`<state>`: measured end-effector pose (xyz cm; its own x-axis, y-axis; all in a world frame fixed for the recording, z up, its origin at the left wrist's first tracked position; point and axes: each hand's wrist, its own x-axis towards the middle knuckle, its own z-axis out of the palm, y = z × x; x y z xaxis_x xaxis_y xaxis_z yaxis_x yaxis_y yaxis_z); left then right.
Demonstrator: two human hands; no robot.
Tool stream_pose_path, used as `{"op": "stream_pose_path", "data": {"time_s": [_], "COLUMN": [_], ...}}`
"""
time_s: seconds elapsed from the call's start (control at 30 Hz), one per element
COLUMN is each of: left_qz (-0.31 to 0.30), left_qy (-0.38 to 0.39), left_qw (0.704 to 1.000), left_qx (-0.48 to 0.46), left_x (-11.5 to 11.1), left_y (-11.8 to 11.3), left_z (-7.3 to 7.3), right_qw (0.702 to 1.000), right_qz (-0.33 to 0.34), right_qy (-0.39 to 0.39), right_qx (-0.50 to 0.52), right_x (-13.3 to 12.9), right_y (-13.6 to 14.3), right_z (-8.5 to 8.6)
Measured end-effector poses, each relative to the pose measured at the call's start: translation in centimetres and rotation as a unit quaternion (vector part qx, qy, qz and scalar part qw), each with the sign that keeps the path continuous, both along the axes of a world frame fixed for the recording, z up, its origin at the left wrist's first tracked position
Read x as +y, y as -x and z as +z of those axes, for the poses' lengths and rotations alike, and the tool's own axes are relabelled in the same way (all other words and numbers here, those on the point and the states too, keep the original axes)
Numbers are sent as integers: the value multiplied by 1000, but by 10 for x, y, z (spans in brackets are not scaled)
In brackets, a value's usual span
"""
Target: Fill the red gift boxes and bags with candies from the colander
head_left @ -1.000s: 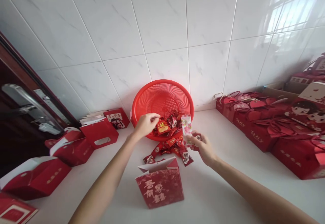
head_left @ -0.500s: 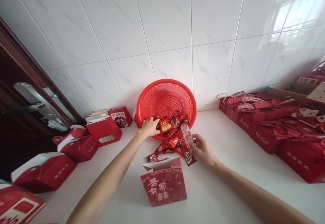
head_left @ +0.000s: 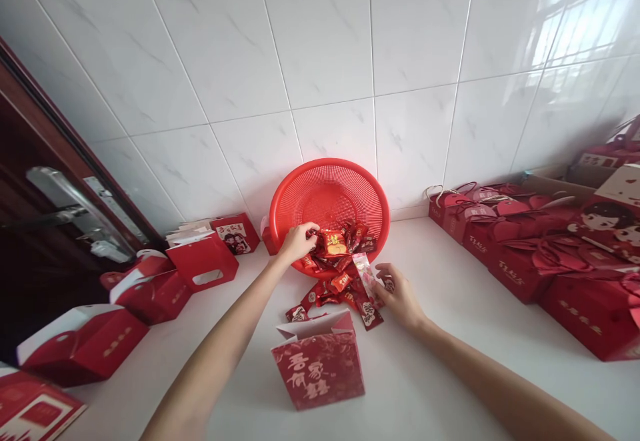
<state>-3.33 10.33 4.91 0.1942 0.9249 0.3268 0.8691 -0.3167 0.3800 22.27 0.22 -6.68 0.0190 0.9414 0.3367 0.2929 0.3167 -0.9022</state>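
Observation:
A red mesh basket (head_left: pixel 327 191) leans tilted against the wall, with wrapped sweets (head_left: pixel 336 244) heaped at its lower rim and spilling onto the white surface. My left hand (head_left: pixel 299 241) is at the left of the heap, its fingers closed on a small dark red item too small to name. My right hand (head_left: pixel 400 296) pinches a pink and clear packet (head_left: pixel 365 274) at the right of the pile. Nearer to me, a red paper bag (head_left: pixel 321 367) with white characters stands upright with its top open.
Red boxes and bags (head_left: pixel 203 259) line the left side beside a dark door with a metal handle (head_left: pixel 70 201). Several red gift boxes (head_left: pixel 510 247) fill the right side. A tiled wall (head_left: pixel 335 41) rises behind the basket.
My left hand has lifted slightly and moved a little right, its fingers now drawn together. My right hand stays almost where it was, with the packet slightly lower.

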Motion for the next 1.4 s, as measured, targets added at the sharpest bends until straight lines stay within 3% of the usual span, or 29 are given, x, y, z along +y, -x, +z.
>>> {"op": "stream_pose_path", "data": {"time_s": [0.33, 0.5, 0.83, 1.0, 1.4], "left_qz": [-47, -58, -59, -49, 10], "left_qy": [4, 15, 41, 49, -2], "left_qw": [985, 980, 977, 980, 1000], "left_qx": [-167, -192, -203, -184, -28], "left_x": [8, 6, 4, 2, -8], "left_y": [5, 4, 3, 7, 11], "left_z": [8, 6, -1, -1, 17], "right_qw": [995, 973, 949, 939, 949], "right_qz": [8, 14, 30, 39, 48], "right_qy": [51, 104, 143, 151, 154], "right_qx": [82, 206, 280, 307, 272], "right_x": [-3, -6, -8, -9, -8], "right_y": [1, 0, 0, 1, 1], "right_z": [7, 15, 19, 20, 19]}}
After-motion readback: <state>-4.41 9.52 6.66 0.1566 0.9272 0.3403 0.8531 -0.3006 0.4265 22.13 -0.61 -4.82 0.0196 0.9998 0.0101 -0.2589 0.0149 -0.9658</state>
